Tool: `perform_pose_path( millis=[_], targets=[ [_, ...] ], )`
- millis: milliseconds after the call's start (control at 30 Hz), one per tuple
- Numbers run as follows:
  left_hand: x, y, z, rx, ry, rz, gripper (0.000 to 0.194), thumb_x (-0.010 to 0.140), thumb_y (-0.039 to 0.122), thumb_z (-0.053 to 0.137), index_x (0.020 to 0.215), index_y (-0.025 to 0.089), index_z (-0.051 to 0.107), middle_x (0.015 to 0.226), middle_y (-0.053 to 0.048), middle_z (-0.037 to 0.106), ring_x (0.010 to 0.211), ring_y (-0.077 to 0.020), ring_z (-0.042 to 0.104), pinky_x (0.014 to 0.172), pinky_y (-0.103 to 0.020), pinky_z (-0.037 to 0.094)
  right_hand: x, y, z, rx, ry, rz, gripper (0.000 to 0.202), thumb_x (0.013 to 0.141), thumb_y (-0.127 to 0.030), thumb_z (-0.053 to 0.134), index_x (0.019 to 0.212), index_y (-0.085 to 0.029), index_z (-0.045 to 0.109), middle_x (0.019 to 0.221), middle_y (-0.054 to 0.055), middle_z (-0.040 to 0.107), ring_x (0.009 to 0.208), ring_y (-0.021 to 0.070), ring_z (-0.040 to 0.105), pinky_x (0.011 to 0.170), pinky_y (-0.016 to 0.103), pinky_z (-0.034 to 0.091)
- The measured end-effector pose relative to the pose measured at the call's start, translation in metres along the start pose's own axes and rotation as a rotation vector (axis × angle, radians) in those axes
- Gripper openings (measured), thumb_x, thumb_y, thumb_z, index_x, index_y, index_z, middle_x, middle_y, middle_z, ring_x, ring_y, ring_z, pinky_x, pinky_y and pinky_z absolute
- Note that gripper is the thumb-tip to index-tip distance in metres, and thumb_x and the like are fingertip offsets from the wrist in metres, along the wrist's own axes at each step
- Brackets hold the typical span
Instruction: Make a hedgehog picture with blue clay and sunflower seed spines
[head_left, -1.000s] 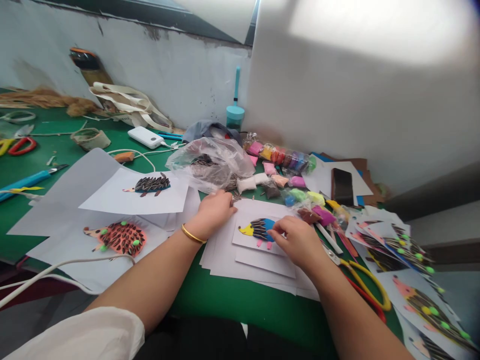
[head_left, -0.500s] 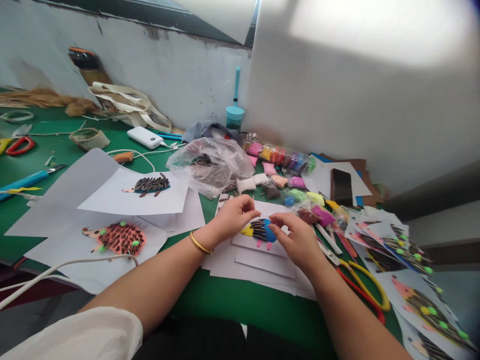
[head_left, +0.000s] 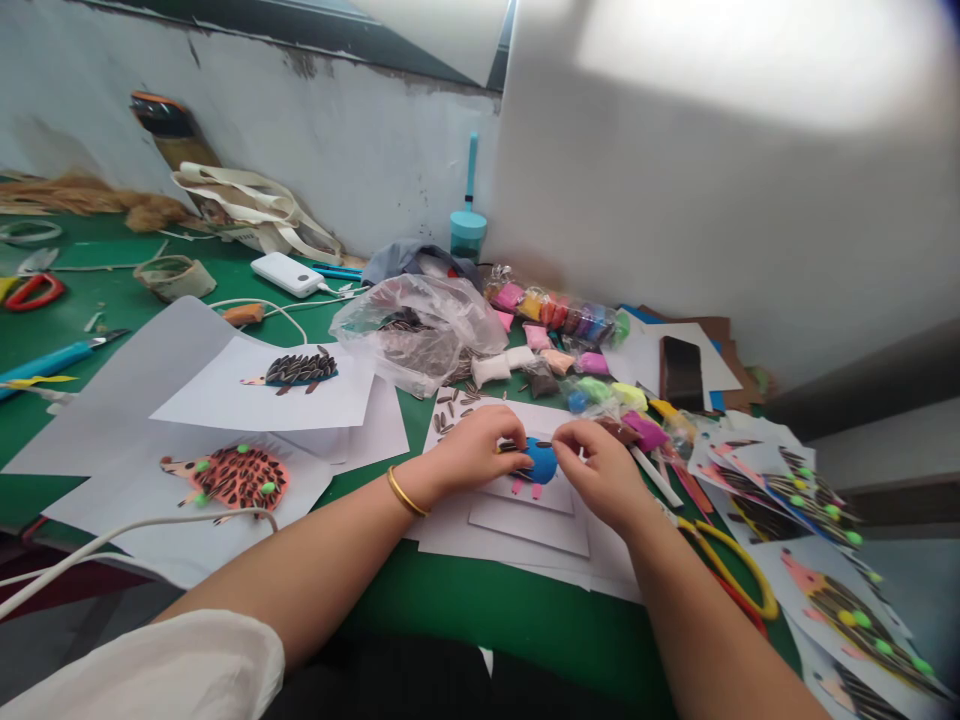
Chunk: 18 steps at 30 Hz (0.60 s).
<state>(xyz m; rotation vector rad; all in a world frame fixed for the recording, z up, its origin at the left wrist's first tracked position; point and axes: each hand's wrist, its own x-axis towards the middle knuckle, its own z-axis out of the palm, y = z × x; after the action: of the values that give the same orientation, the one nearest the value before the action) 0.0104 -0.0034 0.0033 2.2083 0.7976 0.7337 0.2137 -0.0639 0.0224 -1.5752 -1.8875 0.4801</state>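
A clay hedgehog (head_left: 541, 464) with a blue body, pink feet and rows of striped sunflower seeds lies on white paper (head_left: 525, 505). Over its head end and seed rows is my left hand (head_left: 480, 447), thumb and fingers closed near the body; what they hold, if anything, is hidden. My right hand (head_left: 600, 468) pinches a dark sunflower seed (head_left: 544, 444) at the upper edge of the blue clay. Loose sunflower seeds (head_left: 444, 418) are scattered on the sheet behind my left hand. The hedgehog's yellow face is covered by my left hand.
A clear bag of seeds (head_left: 420, 335) and several clay packets (head_left: 559, 362) sit behind the paper. Yellow-handled scissors (head_left: 739, 570) lie beside my right forearm. Finished hedgehog pictures (head_left: 232, 475) flank both sides. A white cable (head_left: 112, 540) crosses the left. A phone (head_left: 681, 372) rests at right.
My left hand has moved right and down onto the hedgehog, covering its yellow face. My right hand has shifted slightly right, and a seed now shows at its fingertips.
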Motion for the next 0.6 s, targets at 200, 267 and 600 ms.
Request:
perform_pose_path(
  millis=[200,267,600],
  targets=[
    [0.0,-0.007,0.0,0.223,-0.041,0.057,0.008,0.081,0.025,0.071,0.081,0.019,0.067,0.09,-0.005,0.063,0.091,-0.0198,0.057,0.084,-0.032,0.044,0.006,0.027,-0.011,-0.403,-0.019,0.092,0.017,0.087,-0.025,0.051,0.079,-0.021,0.065,0.084,0.004,0.067,0.082,0.0206,0.059,0.068,0.03,0.04],
    [0.0,-0.01,-0.001,0.25,-0.018,0.038,0.006,0.082,0.024,0.069,0.082,0.019,0.067,0.091,-0.005,0.062,0.093,-0.0203,0.057,0.087,-0.033,0.044,0.007,0.036,-0.014,-0.534,-0.004,0.104,0.021,0.09,-0.026,0.049,0.084,-0.02,0.068,0.089,0.006,0.069,0.085,0.0227,0.061,0.068,0.032,0.041],
    [-0.001,-0.016,-0.005,0.212,-0.045,-0.013,0.012,0.079,0.027,0.073,0.083,0.019,0.066,0.092,-0.004,0.061,0.096,-0.0211,0.057,0.087,-0.033,0.045,-0.001,0.007,-0.005,-0.252,-0.351,-0.074,0.007,0.083,-0.027,0.066,0.084,-0.024,0.072,0.09,0.003,0.063,0.085,0.0193,0.06,0.077,0.03,0.044]
  ],
)
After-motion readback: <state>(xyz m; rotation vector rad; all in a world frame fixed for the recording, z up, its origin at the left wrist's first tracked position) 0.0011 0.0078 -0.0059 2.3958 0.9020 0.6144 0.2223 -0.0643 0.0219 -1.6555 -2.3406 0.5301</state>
